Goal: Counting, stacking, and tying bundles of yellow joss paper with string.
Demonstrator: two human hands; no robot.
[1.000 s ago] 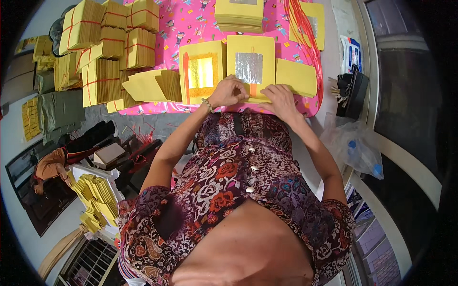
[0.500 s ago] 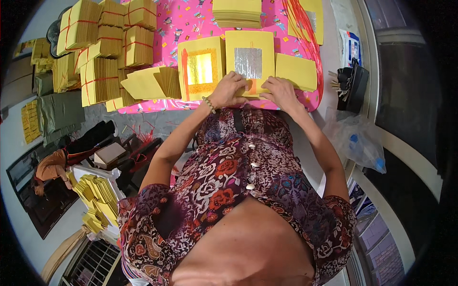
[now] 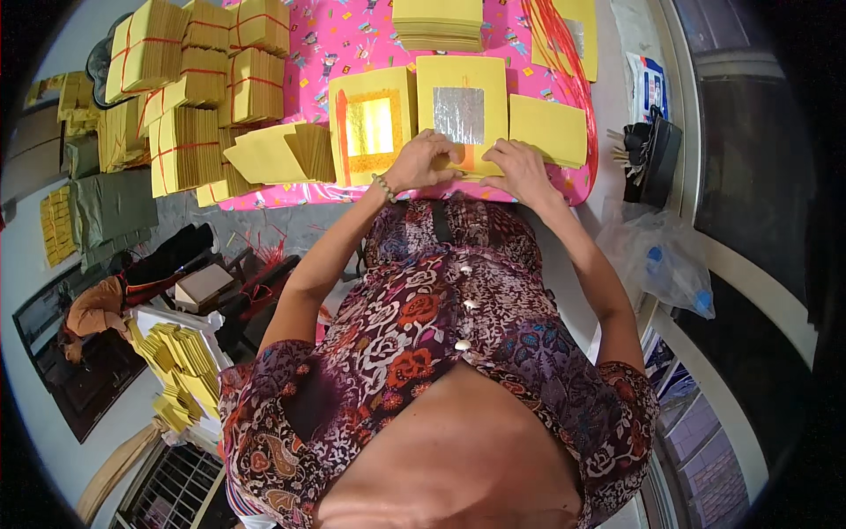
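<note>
Both hands work at the near edge of a stack of yellow paper sheets with a silver foil square [image 3: 461,110], which lies in the upper middle of the frame on a pink patterned tablecloth [image 3: 352,35]. The left hand [image 3: 423,163], with a beaded bracelet at the wrist, has its fingers curled and pressed down on the lower left corner of that stack. The right hand [image 3: 514,167] lies flatter, fingers together, on the lower right part; whether it pinches a sheet cannot be told. Compared with half a second ago the hands sit at the same edge of the stack, the left one slightly more bunched. Just left of the stack lies a stack of yellow sheets with a gold foil square [image 3: 370,125], and just right a plain yellow stack [image 3: 548,130]. Bundles of yellow paper tied with red string [image 3: 198,84] fill the upper left
</note>
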